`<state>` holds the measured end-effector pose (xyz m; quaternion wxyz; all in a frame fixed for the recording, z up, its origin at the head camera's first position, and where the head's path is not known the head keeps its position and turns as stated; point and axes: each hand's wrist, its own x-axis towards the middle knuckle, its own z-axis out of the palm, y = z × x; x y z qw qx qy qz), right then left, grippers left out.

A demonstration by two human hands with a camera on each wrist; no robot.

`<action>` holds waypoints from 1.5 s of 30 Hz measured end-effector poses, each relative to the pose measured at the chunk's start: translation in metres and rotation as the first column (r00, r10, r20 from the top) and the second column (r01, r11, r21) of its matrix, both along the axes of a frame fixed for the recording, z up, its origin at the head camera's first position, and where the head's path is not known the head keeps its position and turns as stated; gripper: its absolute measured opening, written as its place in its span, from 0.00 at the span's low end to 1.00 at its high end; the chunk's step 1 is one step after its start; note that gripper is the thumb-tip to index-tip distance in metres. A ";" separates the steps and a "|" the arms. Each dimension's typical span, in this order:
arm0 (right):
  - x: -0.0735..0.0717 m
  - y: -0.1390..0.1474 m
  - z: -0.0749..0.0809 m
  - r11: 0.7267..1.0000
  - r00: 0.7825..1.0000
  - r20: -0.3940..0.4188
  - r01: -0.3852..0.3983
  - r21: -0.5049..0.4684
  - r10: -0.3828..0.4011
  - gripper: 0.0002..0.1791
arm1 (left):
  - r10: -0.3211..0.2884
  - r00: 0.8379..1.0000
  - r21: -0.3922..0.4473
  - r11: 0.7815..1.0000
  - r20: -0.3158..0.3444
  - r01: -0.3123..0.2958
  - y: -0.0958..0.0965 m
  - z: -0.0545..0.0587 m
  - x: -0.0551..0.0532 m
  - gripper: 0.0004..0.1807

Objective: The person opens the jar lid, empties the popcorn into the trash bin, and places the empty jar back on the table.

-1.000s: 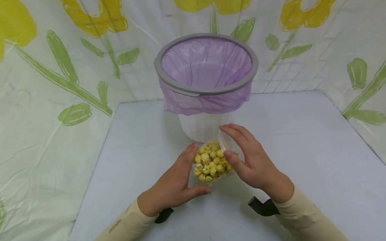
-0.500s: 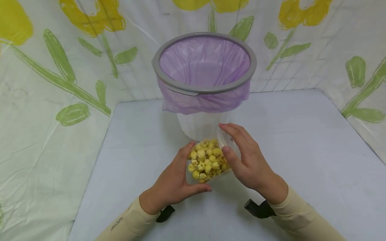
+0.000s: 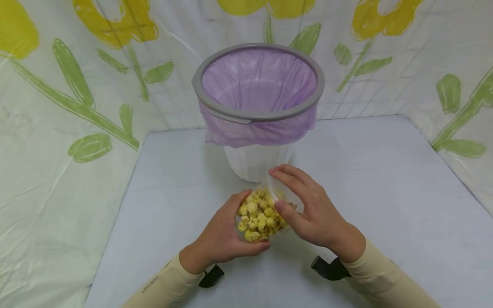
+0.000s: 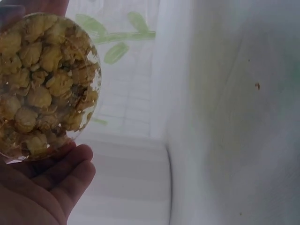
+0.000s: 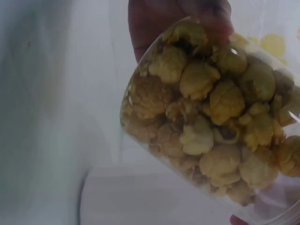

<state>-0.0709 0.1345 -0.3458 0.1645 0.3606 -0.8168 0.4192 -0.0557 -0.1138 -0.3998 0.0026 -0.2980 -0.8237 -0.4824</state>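
Observation:
A clear plastic jar of yellow popcorn [image 3: 257, 216] is held tilted above the table, its lid end toward the right. My left hand [image 3: 220, 235] grips the jar body, with the thumb along the near side and the fingers behind the far side. At the lid end, my right hand [image 3: 313, 209] holds the clear lid [image 3: 271, 188] between thumb and fingers. The jar's round base [image 4: 44, 86] faces the left wrist view, packed with popcorn. In the right wrist view, the jar's side [image 5: 206, 117] fills much of the picture; most of the right fingers are out of sight.
Just behind the hands stands a white bin [image 3: 250, 162] with a grey rim [image 3: 258, 116] and a purple liner [image 3: 258, 132]. It is on a pale table [image 3: 169, 171]. Flower-painted curtains [image 3: 416, 55] enclose the back and sides.
Both hands and the jar have come slightly nearer and to the left. My left thumb has drawn in against the jar. The whole head view has drifted a little too.

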 end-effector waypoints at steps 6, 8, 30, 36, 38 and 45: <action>-0.001 0.003 0.001 0.998 0.998 -0.015 -0.056 0.009 0.056 0.33 | -0.083 0.969 0.086 0.994 0.232 0.064 -0.003 0.001 -0.002 0.55; -0.002 0.004 0.001 0.996 0.996 -0.030 -0.085 0.004 0.085 0.30 | -0.128 0.945 0.116 0.988 0.301 0.097 -0.005 0.002 -0.004 0.55; 0.003 0.013 0.007 0.995 0.995 -0.027 -0.101 -0.004 0.101 0.36 | -0.060 0.998 -0.016 0.998 -0.005 0.060 0.000 0.001 -0.011 0.56; 0.012 0.005 0.011 0.983 0.947 0.272 0.142 0.116 -0.169 0.33 | 0.063 0.907 -0.078 0.991 -0.416 -0.105 0.004 -0.008 -0.011 0.60; 0.013 0.004 0.011 0.975 0.925 0.317 0.172 0.140 -0.209 0.34 | 0.069 0.894 -0.073 0.991 -0.442 -0.113 0.005 -0.010 -0.011 0.61; 0.010 0.004 0.005 0.978 0.946 0.253 0.179 0.109 -0.201 0.32 | 0.050 0.906 -0.076 0.993 -0.421 -0.090 0.004 -0.010 -0.011 0.62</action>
